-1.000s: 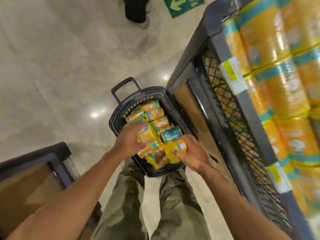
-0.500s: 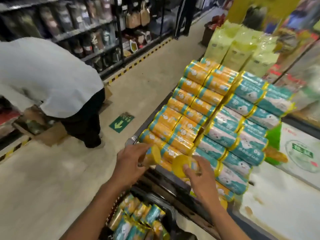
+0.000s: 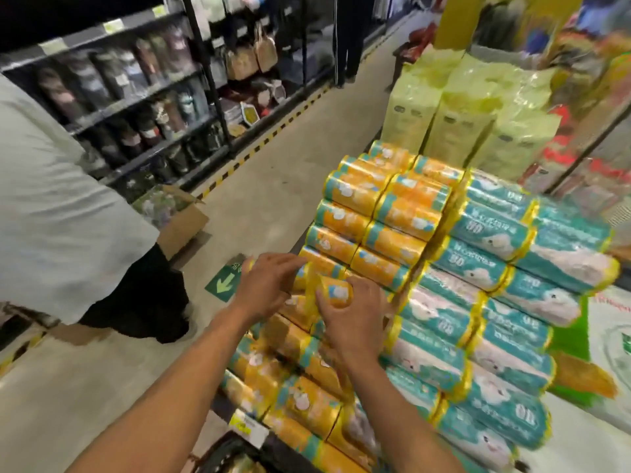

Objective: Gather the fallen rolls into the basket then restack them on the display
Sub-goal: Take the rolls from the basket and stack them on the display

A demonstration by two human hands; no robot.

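Pinches a short orange roll [image 3: 336,292] in the right hand [image 3: 355,322], with fingers curled round its glossy film wrap and a pale label patch facing up. Holds it against the front of the display [image 3: 392,240], at the low near end of the orange rows. Lays the left hand [image 3: 269,285] just beside, touching the same row, with fingers stretched across a crinkled yellow end. Cannot tell whether anything is gripped under that palm.

Stacked on the display in stepped tiers: orange cylinders [image 3: 355,196] with teal bands to the left, longer teal rolls [image 3: 495,264] with frilled yellow ends to the right, all in shiny plastic. Behind these, tall pale-green packs [image 3: 457,110], soft and pillowy. At the bottom edge, between the forearms, part of a dark basket [image 3: 218,454], with contents too blurred to make out.

Further left, on the smooth beige floor [image 3: 273,172]: a green arrow sticker [image 3: 223,285], an open cardboard box [image 3: 181,220] and a bending person in a white shirt [image 3: 58,206]. Beyond, along the aisle, dark metal shelving [image 3: 136,100].
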